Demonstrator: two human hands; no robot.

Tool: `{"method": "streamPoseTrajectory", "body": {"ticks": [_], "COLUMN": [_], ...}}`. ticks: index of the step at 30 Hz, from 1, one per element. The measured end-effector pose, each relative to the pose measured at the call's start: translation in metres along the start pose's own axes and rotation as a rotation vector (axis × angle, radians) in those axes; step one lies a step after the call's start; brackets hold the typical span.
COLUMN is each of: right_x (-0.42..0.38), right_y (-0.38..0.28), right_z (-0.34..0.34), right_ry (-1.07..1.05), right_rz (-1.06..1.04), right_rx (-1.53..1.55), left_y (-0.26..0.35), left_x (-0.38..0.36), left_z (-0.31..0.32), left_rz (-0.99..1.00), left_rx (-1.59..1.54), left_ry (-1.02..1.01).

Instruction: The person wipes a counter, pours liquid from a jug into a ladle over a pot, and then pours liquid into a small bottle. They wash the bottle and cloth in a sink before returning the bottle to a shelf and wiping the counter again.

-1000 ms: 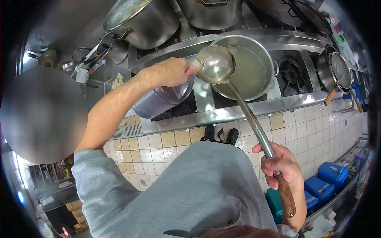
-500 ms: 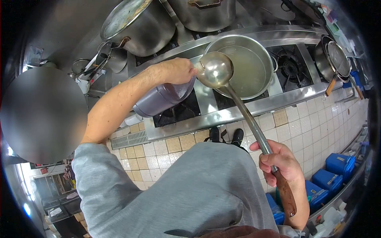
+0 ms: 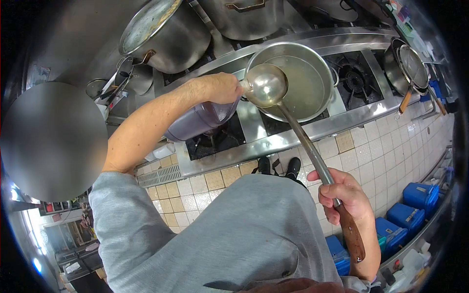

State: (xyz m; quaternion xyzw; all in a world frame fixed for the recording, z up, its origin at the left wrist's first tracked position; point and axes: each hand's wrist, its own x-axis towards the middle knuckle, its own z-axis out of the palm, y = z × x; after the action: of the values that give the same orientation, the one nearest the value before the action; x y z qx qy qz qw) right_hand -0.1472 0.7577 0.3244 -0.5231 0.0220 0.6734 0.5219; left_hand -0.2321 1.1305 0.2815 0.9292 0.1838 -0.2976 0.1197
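My left hand [image 3: 222, 88] is closed on a dark purplish plastic jug [image 3: 198, 121]. The jug lies tilted over the stove, its upper end right beside the ladle's bowl; my hand covers the grip and the mouth. In my right hand [image 3: 344, 195] is a long metal ladle [image 3: 266, 85] with a brown wooden handle end. Its bowl overlaps the left rim of a wide steel pot [image 3: 320, 58], above it. Cloudy pale liquid [image 3: 305, 88] stands in the pot. Whether anything flows from jug to ladle, I cannot make out.
Large stockpots [image 3: 178, 39] stand along the back of the stove. A bare burner [image 3: 355, 80] lies right of the pot. Farther right are stacked pots and a strainer [image 3: 414, 67]. Blue bins [image 3: 405, 217] line the lower right. A blurred round patch [image 3: 53, 141] covers the left side.
Both hands keep their grips, and the jug and ladle hold nearly the same position. The view has shifted slightly, with the pot a little farther left.
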Motion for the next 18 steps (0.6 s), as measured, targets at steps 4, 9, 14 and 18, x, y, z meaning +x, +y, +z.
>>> {"method": "streamPoseTrajectory", "body": {"ticks": [4,9,14,18], "right_x": [0.003,0.006,0.004,0.004], "right_y": [0.000,0.003,0.002,0.003], "right_z": [-0.004,-0.006,-0.006,-0.007], "right_ry": [-0.030,-0.045,-0.044,-0.059], "right_rz": [0.016,0.009,-0.010,-0.019], "right_rx": [-0.009,0.011,0.005,0.006], "left_y": [0.000,0.008,0.005,0.007], "left_x": [0.004,0.003,0.013,0.019], "left_z": [0.001,-0.005,0.004,0.006], "left_rz": [0.005,0.052,0.039,0.065], "left_rx": [0.037,0.088,0.074,0.127], "left_ry": [-0.016,-0.034,-0.011,-0.035]}}
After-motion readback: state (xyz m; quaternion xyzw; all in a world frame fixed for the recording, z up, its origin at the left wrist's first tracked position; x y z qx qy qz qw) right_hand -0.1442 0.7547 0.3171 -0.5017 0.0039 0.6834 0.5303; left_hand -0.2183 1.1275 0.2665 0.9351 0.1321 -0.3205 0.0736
